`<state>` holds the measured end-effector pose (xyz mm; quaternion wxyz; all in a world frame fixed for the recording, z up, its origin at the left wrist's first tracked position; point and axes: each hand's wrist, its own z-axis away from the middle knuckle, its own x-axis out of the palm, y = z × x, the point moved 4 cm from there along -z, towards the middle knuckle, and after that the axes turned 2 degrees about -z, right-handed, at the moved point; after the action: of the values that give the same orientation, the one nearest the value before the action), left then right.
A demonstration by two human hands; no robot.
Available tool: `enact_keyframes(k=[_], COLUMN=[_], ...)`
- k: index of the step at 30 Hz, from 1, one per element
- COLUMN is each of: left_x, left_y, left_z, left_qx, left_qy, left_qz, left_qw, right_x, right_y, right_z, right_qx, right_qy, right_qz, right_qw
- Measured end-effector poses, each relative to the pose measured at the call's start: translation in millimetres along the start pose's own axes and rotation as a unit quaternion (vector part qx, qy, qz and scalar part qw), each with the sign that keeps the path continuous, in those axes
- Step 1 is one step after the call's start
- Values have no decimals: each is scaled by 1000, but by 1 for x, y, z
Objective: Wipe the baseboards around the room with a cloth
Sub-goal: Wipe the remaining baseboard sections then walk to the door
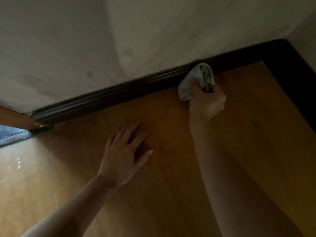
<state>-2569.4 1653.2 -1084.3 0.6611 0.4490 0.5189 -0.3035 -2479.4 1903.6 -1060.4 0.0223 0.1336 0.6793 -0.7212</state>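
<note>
Dark brown moulded wooden baseboard (119, 93) runs along the foot of a pale plaster wall (102, 40) towards a corner at the right. We press a bunched pale grey cloth (188, 84) against its face, a little short of that corner. Our right hand (207, 104) grips the cloth in a fist, fingers curled round the wad. Our left hand (123, 151) lies flat and spread on the orange-brown wooden floor (171, 194), bracing us, we judge. The cloth looks soft, light and easily crumpled, best held as a firm wad that follows the moulding's grooves. The baseboard, stiff and fixed, should bear steady pressure. A brown wooden door edge (18, 120) shows at far left.
</note>
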Motion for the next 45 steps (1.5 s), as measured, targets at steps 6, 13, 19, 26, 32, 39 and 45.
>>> enact_keyframes(k=[6,13,19,26,32,39,45], left_x=[1,-2,-3,-6,-6,-4,3], left_y=[-1,-1,-1,-4,1,25,36], left_z=[0,-2,1,5,-2,-35,-48], left_qx=[-6,3,12,17,13,39,40], left_qy=[1,-4,-12,-9,-2,9,-3], left_qz=[8,4,-1,-3,-4,5,-14], left_qw=[1000,1000,1000,1000,1000,999,999], right_x=[9,16,20,32,21,-4,-12], right_y=[-4,6,8,3,1,-13,-14], right_z=[19,33,56,79,54,-20,-46], right_qx=[31,68,63,51,21,-54,-50], right_qy=[-6,10,-25,-49,-154,-71,-54], right_qz=[-28,-56,-72,-59,-75,-8,-17], right_qw=[999,996,995,996,985,996,997])
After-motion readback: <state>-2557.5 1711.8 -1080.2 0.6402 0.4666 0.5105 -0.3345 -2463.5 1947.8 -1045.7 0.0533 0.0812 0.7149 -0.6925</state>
